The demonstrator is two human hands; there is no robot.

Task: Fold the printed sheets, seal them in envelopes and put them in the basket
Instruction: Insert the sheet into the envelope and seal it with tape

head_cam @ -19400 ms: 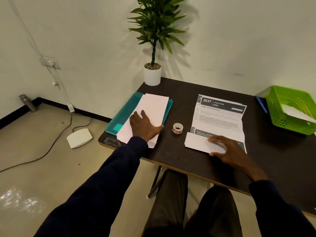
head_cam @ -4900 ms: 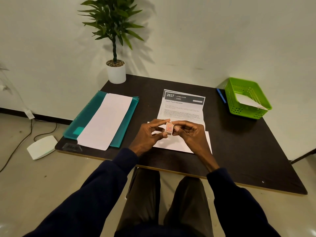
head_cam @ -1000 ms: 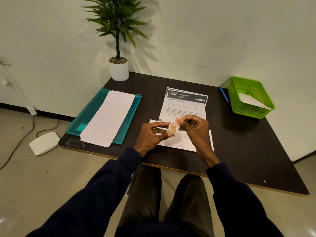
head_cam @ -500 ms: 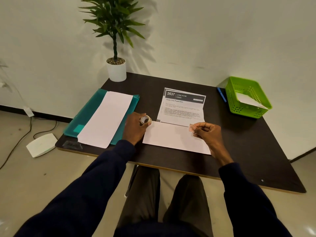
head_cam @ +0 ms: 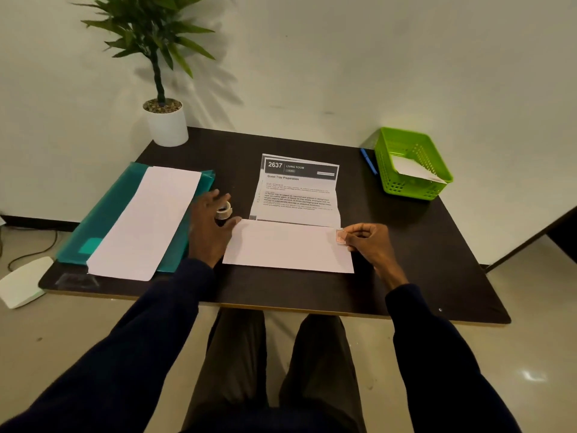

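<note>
Right fingers [head_cam: 359, 236] pinch sticker [head_cam: 341, 236]; left fingers [head_cam: 214, 199] curl round roll [head_cam: 223, 210].

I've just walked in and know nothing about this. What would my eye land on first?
Probably the bright green basket at the far right corner of the table, and the leafy plant at its far left. Then the middle: a printed sheet headed 2637, and nearer the person a white envelope, with the right hand pinching a small sticker at its far right corner.
</note>
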